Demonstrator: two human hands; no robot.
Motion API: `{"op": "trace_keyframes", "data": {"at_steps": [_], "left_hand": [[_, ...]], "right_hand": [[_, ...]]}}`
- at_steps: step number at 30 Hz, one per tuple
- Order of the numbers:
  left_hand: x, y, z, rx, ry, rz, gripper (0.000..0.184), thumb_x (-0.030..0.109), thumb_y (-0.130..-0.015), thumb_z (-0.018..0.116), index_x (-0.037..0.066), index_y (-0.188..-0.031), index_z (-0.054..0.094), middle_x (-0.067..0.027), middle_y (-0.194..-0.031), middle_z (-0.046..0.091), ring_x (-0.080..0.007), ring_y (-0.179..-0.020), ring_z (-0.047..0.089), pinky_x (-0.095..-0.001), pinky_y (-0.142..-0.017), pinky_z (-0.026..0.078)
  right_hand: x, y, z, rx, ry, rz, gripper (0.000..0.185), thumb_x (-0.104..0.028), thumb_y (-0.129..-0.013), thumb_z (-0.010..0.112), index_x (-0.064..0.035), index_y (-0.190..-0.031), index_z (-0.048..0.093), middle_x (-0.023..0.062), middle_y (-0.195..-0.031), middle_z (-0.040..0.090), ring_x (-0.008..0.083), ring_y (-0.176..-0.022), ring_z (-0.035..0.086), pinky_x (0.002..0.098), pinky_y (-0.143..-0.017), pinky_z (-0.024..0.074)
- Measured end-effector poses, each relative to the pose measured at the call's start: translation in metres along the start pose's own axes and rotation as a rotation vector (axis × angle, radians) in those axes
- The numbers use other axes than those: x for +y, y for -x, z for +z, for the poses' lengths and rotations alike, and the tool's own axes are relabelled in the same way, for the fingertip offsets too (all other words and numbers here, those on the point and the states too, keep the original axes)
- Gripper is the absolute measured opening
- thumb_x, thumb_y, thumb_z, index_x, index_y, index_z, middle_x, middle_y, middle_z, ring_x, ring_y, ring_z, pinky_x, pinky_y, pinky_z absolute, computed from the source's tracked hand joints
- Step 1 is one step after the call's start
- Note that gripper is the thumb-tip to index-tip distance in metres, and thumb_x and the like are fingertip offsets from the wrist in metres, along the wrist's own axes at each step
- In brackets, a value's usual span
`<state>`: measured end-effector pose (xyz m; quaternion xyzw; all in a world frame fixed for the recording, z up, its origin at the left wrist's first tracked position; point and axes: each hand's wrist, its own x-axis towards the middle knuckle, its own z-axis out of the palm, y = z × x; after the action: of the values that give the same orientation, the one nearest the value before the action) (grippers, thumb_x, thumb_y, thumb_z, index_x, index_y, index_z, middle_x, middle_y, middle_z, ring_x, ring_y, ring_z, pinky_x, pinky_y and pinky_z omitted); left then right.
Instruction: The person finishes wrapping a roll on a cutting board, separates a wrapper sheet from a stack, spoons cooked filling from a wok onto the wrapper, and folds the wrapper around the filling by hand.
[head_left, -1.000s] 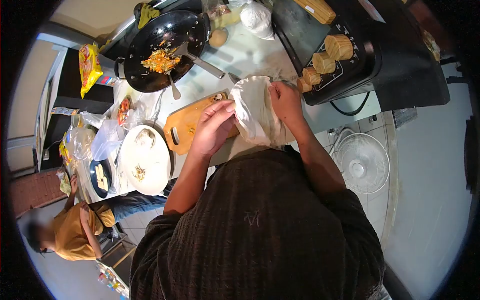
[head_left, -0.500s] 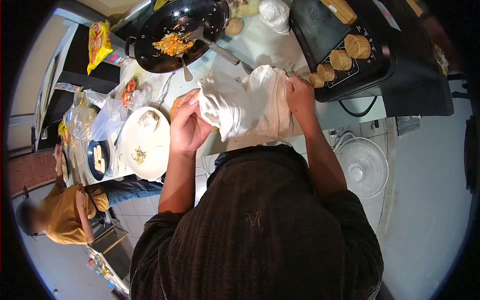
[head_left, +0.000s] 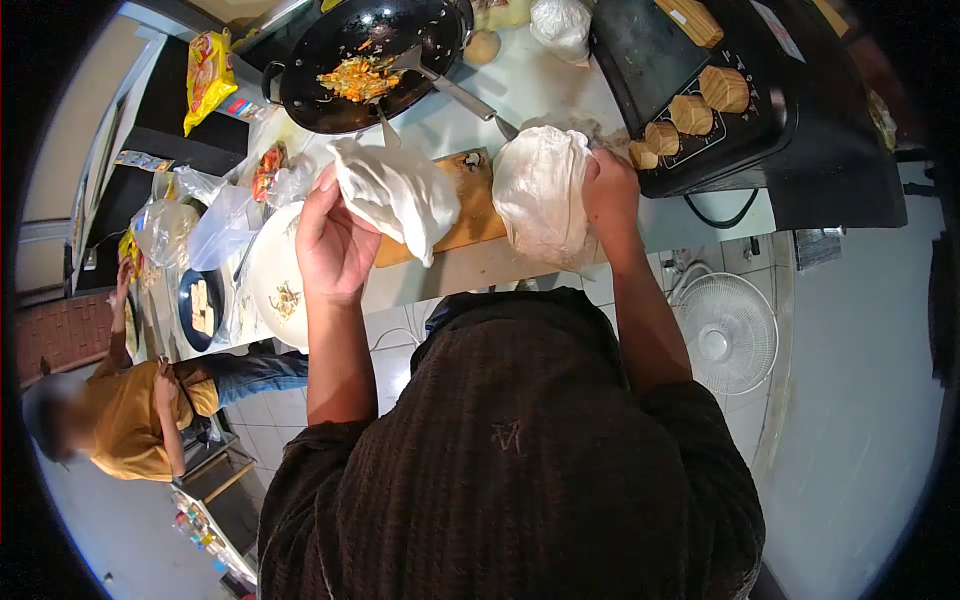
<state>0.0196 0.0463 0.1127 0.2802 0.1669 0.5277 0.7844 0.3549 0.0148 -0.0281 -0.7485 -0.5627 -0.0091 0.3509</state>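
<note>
My left hand (head_left: pixel 338 245) grips a limp white spring roll wrapper (head_left: pixel 400 195) by its left edge, thumb on top. The wrapper hangs folded above a wooden cutting board (head_left: pixel 470 210). My right hand (head_left: pixel 610 200) is closed on the right edge of a round, pale stack of spring roll wrappers (head_left: pixel 540 190), held up over the board's right end. A gap separates the two pieces. Behind them, a black wok (head_left: pixel 310 90) holds shredded orange and pale vegetables (head_left: pixel 360 78), with a metal spatula (head_left: pixel 455 93) resting in it.
A white plate (head_left: pixel 262 250) with a little shredded food is left of the board. Further left are a dark pan (head_left: pixel 188 315) with pale pieces and plastic bags (head_left: pixel 215 235). A black griddle (head_left: pixel 760 125) stands right. A person in a yellow shirt (head_left: pixel 140 425) works at left.
The wrapper in my left hand has come away from the stack and moved left. The cutting board between them now shows. My right hand keeps its hold on the stack.
</note>
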Motion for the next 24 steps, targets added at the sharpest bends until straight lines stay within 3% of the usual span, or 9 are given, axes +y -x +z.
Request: {"op": "trace_keyframes", "data": {"at_steps": [3,7,10,12,15,18,19,22,24], "left_hand": [[0.009,0.0,-0.007,-0.057,0.014,-0.004,0.036,0.019,-0.1,0.053,-0.001,-0.13,0.057,-0.0129,-0.128,0.066,-0.0244,-0.121,0.061,-0.0433,-0.107,0.045],[0.007,-0.003,0.002,0.024,-0.136,0.017,0.031,0.016,-0.1,0.054,-0.003,-0.124,0.059,-0.0117,-0.118,0.068,-0.0222,-0.111,0.064,-0.0392,-0.102,0.048],[-0.005,-0.008,0.006,0.133,-0.194,0.001,0.024,0.013,-0.1,0.055,-0.003,-0.117,0.062,-0.01,-0.107,0.07,-0.0192,-0.1,0.067,-0.0341,-0.094,0.052],[-0.011,-0.009,0.014,0.085,-0.261,-0.039,0.021,0.013,-0.101,0.055,-0.002,-0.113,0.065,-0.009,-0.099,0.071,-0.0178,-0.092,0.069,-0.032,-0.088,0.055],[-0.025,-0.012,0.03,0.159,-0.255,-0.046,0.021,0.013,-0.101,0.055,-0.001,-0.113,0.065,-0.0088,-0.098,0.071,-0.0188,-0.091,0.069,-0.0335,-0.09,0.056],[-0.035,-0.014,0.031,0.077,-0.213,-0.095,0.021,0.013,-0.101,0.057,-0.002,-0.114,0.064,-0.0109,-0.102,0.071,-0.0201,-0.095,0.069,-0.0343,-0.091,0.056],[-0.04,-0.016,0.029,0.09,-0.218,-0.109,0.021,0.013,-0.101,0.058,-0.003,-0.114,0.064,-0.0119,-0.104,0.071,-0.0208,-0.097,0.07,-0.0345,-0.091,0.056],[-0.047,-0.021,0.024,0.091,-0.275,-0.079,0.023,0.012,-0.101,0.06,-0.004,-0.116,0.064,-0.0126,-0.106,0.07,-0.0212,-0.096,0.069,-0.0349,-0.092,0.056],[-0.047,-0.026,0.016,0.09,-0.309,-0.074,0.024,0.012,-0.101,0.059,-0.005,-0.117,0.063,-0.0125,-0.106,0.07,-0.0212,-0.094,0.069,-0.0351,-0.092,0.055]], "right_hand": [[-0.016,0.003,-0.009,-0.127,0.069,0.125,0.019,-0.017,-0.092,0.062,-0.0006,-0.1,0.067,0.0209,-0.1,0.069,0.0416,-0.092,0.066,0.0461,-0.082,0.0528],[-0.046,0.015,-0.025,-0.012,0.165,0.066,0.028,-0.021,-0.09,0.065,-0.0027,-0.111,0.066,0.0198,-0.115,0.067,0.0396,-0.107,0.062,0.0474,-0.091,0.0496],[-0.072,0.02,-0.039,-0.145,0.003,-0.154,0.051,-0.027,-0.083,0.074,-0.0046,-0.127,0.06,0.0179,-0.127,0.061,0.0383,-0.121,0.055,0.0474,-0.102,0.0435],[-0.093,0.024,-0.039,-0.334,-0.436,-0.33,0.07,-0.031,-0.076,0.082,-0.0043,-0.136,0.054,0.0171,-0.129,0.06,0.0375,-0.128,0.05,0.0476,-0.109,0.0374],[-0.132,0.034,-0.045,-0.365,-0.584,-0.251,0.079,-0.03,-0.073,0.085,-0.0045,-0.14,0.05,0.018,-0.136,0.056,0.039,-0.126,0.052,0.0459,-0.107,0.0405],[-0.154,0.041,-0.032,-0.094,-0.764,-0.166,0.07,-0.029,-0.08,0.076,0.0002,-0.138,0.05,0.0246,-0.123,0.061,0.0435,-0.109,0.062,0.0496,-0.09,0.05],[-0.148,0.04,-0.026,-0.097,-0.764,-0.169,0.07,-0.029,-0.08,0.076,0.0002,-0.138,0.05,0.0246,-0.123,0.061,0.0435,-0.109,0.062,0.0496,-0.09,0.05],[-0.135,0.033,-0.021,-0.181,-0.667,-0.155,0.037,-0.012,-0.087,0.06,0.0036,-0.12,0.062,0.0248,-0.087,0.068,0.0426,-0.082,0.069,0.0454,-0.068,0.0549],[-0.134,0.029,-0.025,-0.223,-0.756,-0.067,0.035,-0.012,-0.087,0.059,0.0039,-0.117,0.063,0.0238,-0.085,0.068,0.0385,-0.08,0.07,0.0432,-0.068,0.0545]]}}
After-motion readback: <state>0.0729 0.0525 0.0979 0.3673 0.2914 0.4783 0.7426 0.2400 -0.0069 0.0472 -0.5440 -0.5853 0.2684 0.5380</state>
